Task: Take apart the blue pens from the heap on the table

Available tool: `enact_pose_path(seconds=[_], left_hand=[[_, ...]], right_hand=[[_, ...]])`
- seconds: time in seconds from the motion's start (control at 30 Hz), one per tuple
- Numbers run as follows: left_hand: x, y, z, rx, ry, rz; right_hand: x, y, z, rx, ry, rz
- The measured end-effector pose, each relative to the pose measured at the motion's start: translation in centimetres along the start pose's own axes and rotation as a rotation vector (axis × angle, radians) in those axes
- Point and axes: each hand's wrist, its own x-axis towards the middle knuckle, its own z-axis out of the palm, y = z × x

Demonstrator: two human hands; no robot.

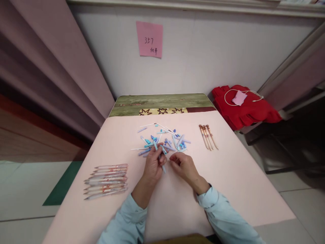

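Note:
My left hand (152, 164) is closed around light blue pen parts over the near side of a loose pile. A pen barrel (155, 145) sticks up past its fingers, and a short light blue tube (164, 150) lies across them. The tapered end of a pen part (164, 168) points down below the hand. To its right, my right hand (185, 166) has its fingers curled in a pinch close to the paper; whatever is between them is hidden. Just beyond both hands spread blue and lilac pen parts (181, 144), with thin white refills (147, 125) among them.
A row of pale printed pens (106, 179) lies at the left of the pink paper (188, 210). Several pens with brown tops (208, 137) lie at the right. Past the table's right edge are a red cloth (243, 113) and a white cable (228, 100). A wall (188, 61) stands behind.

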Motion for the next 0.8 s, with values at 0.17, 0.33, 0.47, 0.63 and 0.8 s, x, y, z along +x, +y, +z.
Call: enact_pose_path(seconds=[0.17, 0.33, 0.47, 0.63, 0.8], left_hand=[[0.7, 1.4, -0.7, -0.044, 0.033, 0.067], [0.9, 1.6, -0.8, -0.035, 0.023, 0.074], [0.8, 1.5, -0.6, -0.040, 0.017, 0.078], [0.9, 1.8, -0.8, -0.061, 0.032, 0.070], [0.7, 1.2, -0.5, -0.018, 0.035, 0.087]], right_hand=[[0.0, -0.1, 0.0, -0.125, -0.014, -0.068], [-0.1, -0.2, -0.5, -0.187, -0.018, -0.089], [0.5, 0.6, -1.6, -0.309, 0.159, 0.027], [1.8, 1.2, -2.4, -0.469, 0.210, 0.143], [2.5, 0.3, -1.9, -0.583, 0.177, 0.219]])
